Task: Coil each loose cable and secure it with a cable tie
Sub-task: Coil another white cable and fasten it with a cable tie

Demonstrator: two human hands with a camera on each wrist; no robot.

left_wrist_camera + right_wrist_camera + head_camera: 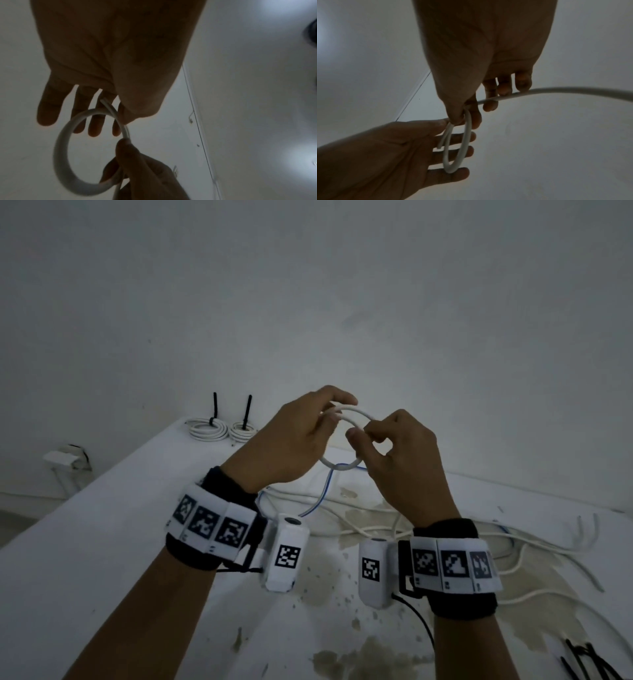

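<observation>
White cable [356,414] looping above the table [102,542]: left hand [291,440] pinching its end, fingers otherwise straight; right hand [400,453] pinching the loop. Two tied coils [224,430] lying at far edge.

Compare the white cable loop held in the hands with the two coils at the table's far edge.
The held loop is up in the air, pinched by the left hand and right hand; the far coils lie on the table. The held loop has no tie; each far coil carries a black one. All are white cable.
</observation>
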